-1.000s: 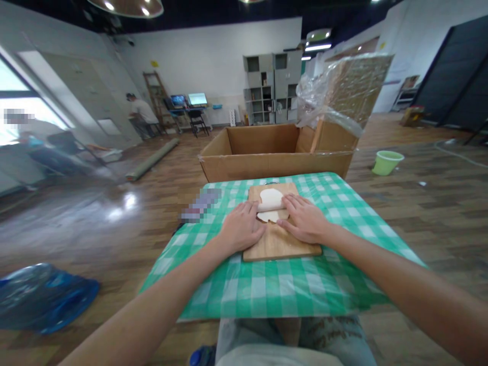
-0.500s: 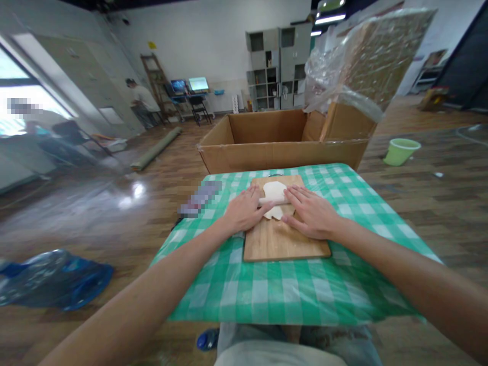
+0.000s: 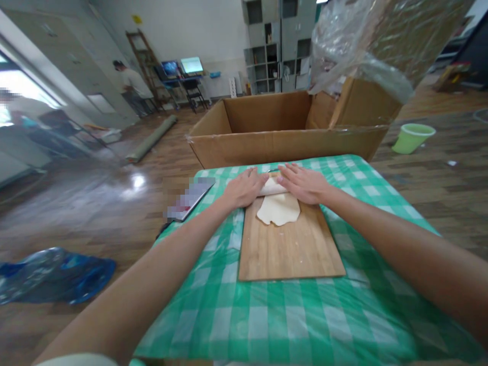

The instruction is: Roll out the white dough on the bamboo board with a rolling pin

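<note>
A pale rolling pin [image 3: 273, 188] lies crosswise near the far end of a wooden cutting board [image 3: 292, 254]. Beneath and in front of it is a flat, uneven sheet of white dough [image 3: 279, 210]. My left hand [image 3: 246, 188] rests on the pin's left end, its fingers stretched forward. On the right end my right hand [image 3: 304, 184] lies flat, fingers extended. Neither hand wraps round the pin. The hands and pin hide part of the dough's far edge.
A green checked cloth [image 3: 244, 330] covers the table. A phone-like flat object [image 3: 192, 198], partly blurred, lies at its left edge. A large cardboard box [image 3: 285, 145] stands just beyond. A green bucket [image 3: 413, 138] and a blue plastic bag [image 3: 57, 274] are on the floor. People are at the left.
Both hands and the rolling pin have moved away from me, toward the board's far end. More of the dough's near side shows. The view has tilted down and come closer.
</note>
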`<state>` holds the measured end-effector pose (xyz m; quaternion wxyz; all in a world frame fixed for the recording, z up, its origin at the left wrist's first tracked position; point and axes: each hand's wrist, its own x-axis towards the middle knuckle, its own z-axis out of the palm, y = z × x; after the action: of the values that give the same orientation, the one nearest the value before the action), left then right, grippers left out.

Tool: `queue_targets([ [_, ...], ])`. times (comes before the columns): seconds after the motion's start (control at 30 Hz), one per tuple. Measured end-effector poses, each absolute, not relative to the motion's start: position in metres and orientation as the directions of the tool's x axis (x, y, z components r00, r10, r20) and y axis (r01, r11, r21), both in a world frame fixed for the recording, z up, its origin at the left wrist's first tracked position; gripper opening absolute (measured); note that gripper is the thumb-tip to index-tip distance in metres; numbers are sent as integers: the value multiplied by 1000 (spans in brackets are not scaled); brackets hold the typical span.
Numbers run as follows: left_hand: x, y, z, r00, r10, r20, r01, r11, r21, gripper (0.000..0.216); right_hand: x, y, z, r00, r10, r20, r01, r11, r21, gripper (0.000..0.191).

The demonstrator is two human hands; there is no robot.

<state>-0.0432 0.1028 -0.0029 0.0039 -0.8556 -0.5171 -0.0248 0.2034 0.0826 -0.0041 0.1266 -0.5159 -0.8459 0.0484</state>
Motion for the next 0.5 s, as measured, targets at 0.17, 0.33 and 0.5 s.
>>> queue_targets([
  [0.17, -42, 135, -4, 541, 838, 69, 841, -537, -66, 56, 201, 115, -7, -368, 916, 162, 896, 396, -201, 90],
  [0.33, -42, 130, -4, 525, 846, 91, 851, -519, -86, 54, 199, 103, 0, -394, 906, 154, 903, 413, -119, 84],
  [0.5, -43, 99, -3, 552, 825, 120, 834, -542, -105, 59, 195, 57, 5, -339, 929, 151, 922, 360, -143, 89],
])
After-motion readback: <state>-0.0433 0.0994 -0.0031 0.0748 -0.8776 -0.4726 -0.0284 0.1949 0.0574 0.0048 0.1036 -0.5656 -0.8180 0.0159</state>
